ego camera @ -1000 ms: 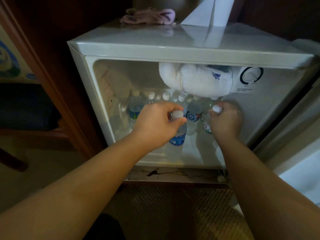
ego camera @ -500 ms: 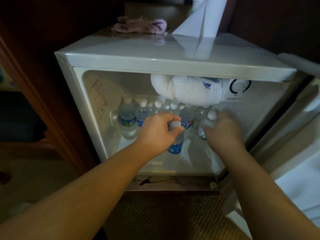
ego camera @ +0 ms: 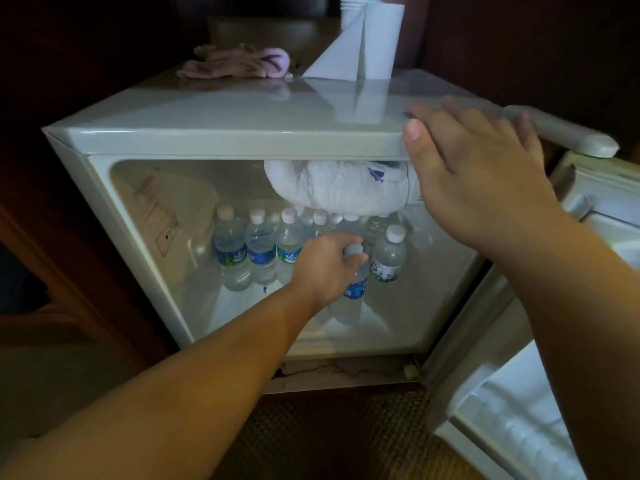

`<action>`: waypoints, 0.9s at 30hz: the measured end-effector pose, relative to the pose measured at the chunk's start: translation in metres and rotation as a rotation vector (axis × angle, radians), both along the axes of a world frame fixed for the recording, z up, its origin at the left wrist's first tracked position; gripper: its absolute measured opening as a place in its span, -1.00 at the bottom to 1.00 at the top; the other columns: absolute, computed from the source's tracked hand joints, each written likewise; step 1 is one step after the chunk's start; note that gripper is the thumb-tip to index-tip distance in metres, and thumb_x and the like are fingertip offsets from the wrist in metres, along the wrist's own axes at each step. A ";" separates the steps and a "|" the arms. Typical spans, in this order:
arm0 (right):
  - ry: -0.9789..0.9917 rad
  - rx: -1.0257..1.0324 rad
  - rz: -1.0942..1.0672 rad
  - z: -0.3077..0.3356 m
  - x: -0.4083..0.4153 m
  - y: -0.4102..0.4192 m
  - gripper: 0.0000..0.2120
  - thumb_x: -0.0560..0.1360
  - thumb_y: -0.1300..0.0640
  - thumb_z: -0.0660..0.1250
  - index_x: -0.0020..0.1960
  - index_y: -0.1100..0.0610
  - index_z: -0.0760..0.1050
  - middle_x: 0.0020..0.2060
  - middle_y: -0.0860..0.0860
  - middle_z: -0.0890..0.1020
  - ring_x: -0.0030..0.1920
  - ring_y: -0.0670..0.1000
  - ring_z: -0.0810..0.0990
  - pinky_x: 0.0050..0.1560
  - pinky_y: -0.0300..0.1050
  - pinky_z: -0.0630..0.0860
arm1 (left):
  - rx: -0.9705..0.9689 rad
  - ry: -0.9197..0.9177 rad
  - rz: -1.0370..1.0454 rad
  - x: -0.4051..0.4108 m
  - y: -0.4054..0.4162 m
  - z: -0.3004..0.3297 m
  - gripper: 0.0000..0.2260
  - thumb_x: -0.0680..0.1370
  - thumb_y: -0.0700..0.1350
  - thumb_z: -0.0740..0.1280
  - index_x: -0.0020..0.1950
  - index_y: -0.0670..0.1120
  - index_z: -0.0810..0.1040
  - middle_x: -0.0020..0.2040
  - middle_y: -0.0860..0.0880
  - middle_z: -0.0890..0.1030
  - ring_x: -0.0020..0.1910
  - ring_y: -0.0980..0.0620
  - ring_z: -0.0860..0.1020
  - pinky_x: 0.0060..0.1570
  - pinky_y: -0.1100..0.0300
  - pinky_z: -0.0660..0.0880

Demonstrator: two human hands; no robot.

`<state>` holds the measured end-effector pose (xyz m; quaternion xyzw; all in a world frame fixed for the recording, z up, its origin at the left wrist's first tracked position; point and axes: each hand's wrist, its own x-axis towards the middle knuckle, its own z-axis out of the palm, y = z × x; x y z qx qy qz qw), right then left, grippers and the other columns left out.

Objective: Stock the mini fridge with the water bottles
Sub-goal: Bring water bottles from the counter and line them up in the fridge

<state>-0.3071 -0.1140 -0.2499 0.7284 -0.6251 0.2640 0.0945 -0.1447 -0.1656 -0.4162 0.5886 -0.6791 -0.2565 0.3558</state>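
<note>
Head view: right hand (ego camera: 481,174) has let go of its bottle (ego camera: 388,255), now lifted open by the fridge (ego camera: 221,140) top; left hand (ego camera: 323,268) grips another bottle (ego camera: 355,289) inside.

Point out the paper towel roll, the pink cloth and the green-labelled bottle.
paper towel roll (ego camera: 379,39), head view, on its upright side.
pink cloth (ego camera: 235,62), head view, on its crumpled middle.
green-labelled bottle (ego camera: 388,256), head view, on its clear body.
</note>
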 end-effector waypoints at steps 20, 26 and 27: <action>-0.008 0.046 0.020 0.004 -0.003 -0.003 -0.53 0.70 -0.22 -0.10 0.56 -0.23 0.23 0.55 -0.04 0.33 0.56 0.14 0.20 0.56 0.23 -0.06 | -0.068 -0.120 -0.010 -0.018 -0.026 0.001 -0.73 0.64 -0.12 0.34 0.34 -0.03 0.62 0.19 -0.08 0.69 0.16 -0.04 0.61 0.04 0.34 0.36; 0.013 0.060 0.022 0.006 -0.003 -0.003 -0.52 0.69 -0.23 -0.11 0.57 -0.22 0.21 0.56 -0.03 0.32 0.56 0.15 0.21 0.56 0.27 -0.03 | -0.066 -0.108 -0.003 -0.023 -0.031 -0.001 -0.71 0.64 -0.12 0.36 0.36 -0.04 0.62 0.18 -0.12 0.70 0.20 -0.10 0.60 0.23 0.11 0.52; 0.014 0.061 0.021 0.006 -0.003 -0.003 -0.52 0.69 -0.23 -0.11 0.57 -0.22 0.21 0.56 -0.03 0.32 0.56 0.14 0.21 0.56 0.27 -0.02 | -0.065 -0.100 -0.003 -0.023 -0.030 -0.002 -0.71 0.64 -0.11 0.36 0.36 -0.04 0.61 0.19 -0.12 0.69 0.21 -0.10 0.60 0.25 0.08 0.52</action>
